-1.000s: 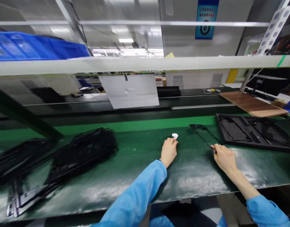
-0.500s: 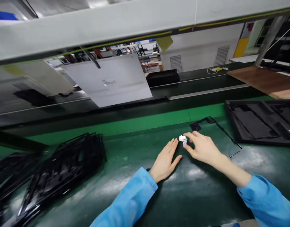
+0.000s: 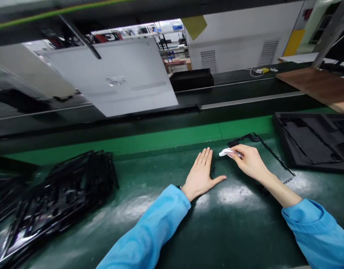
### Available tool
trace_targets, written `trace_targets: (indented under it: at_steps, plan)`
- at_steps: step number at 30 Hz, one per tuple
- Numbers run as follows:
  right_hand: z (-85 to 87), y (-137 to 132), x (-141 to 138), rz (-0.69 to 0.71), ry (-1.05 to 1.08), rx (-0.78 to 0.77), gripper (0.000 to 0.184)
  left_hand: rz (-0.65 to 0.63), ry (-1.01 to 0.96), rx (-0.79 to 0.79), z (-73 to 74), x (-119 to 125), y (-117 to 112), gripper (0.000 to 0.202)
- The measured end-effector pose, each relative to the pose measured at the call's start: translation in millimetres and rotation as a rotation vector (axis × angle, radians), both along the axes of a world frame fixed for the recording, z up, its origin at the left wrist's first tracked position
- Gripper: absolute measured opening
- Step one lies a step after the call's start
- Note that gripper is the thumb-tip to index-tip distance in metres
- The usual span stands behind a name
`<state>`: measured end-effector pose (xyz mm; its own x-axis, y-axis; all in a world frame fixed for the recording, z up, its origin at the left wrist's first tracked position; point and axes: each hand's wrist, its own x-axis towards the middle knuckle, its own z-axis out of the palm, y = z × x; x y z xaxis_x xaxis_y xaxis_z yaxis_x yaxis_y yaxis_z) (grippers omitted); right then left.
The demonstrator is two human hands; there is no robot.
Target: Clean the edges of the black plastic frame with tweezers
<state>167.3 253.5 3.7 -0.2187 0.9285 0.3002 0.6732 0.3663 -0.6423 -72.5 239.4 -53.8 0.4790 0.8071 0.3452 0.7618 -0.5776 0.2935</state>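
My left hand [image 3: 201,173] lies flat on the green work surface [image 3: 149,172], fingers stretched forward and thumb apart. A small dark patch shows between its thumb and index finger; what it is I cannot make out. My right hand [image 3: 250,160] pinches a crumpled white piece of cloth or paper [image 3: 226,152], its tip pointing left toward the left hand's fingers. Under and around the right hand lies a thin black frame [image 3: 272,152], partly hidden by hand and wrist.
Stacked black frames [image 3: 73,190] lie at the left. At the right is a black tray [image 3: 286,149] with thin frame parts in it. Behind the green ledge stand a tilted white board [image 3: 138,86], a black bin [image 3: 192,79] and a wooden board [image 3: 320,87].
The camera view has tilted down. My left hand's fingers have spread, its thumb now further out. My right hand has moved right and slightly up with the white piece, toward the black frame.
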Motion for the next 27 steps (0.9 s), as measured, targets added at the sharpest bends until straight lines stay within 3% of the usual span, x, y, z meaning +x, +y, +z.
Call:
trace_targets:
  at_steps: [1,4,5,10,12,14,16,18,21,24,27]
  plan:
    - [-1.1,-2,2,-0.009,0.018,-0.002,0.020,-0.008,-0.024,0.013,0.9,11,8,0.101]
    - [-6.7,-12,7,-0.038,0.066,-0.011,0.023,-0.070,-0.078,0.041,3.3,27,20,0.034]
    - [-8.9,-16,8,-0.053,0.084,-0.014,0.024,-0.089,-0.089,0.047,4.6,25,18,0.023]
    - [-15.8,-34,9,-0.103,0.194,-0.074,0.035,-0.171,-0.069,0.035,21.2,-20,-22,0.021]
    - [-15.8,-37,6,-0.088,0.243,-0.119,0.039,-0.137,-0.044,0.035,28.5,-30,-43,0.022]
    - [-16.1,-37,2,-0.065,0.292,-0.162,0.040,-0.069,-0.015,0.052,29.0,-21,-60,0.033]
    - [-18.7,-36,0,-0.048,0.339,-0.208,0.038,-0.018,0.023,0.067,20.3,5,-69,0.060]
    - [-24.0,-33,0,-0.037,0.390,-0.261,0.032,0.014,0.063,0.079,5.9,35,-66,0.077]
    - [-33.6,-25,2,-0.013,0.483,-0.344,0.036,0.146,0.091,0.111,-11.5,54,-43,0.062]
    - [-40.3,-18,2,0.050,0.582,-0.434,0.038,0.316,0.098,0.148,-10.9,24,-13,0.047]
    - [-42.8,-16,0,0.124,0.674,-0.503,0.039,0.416,0.097,0.181,4.1,-21,1,0.044]
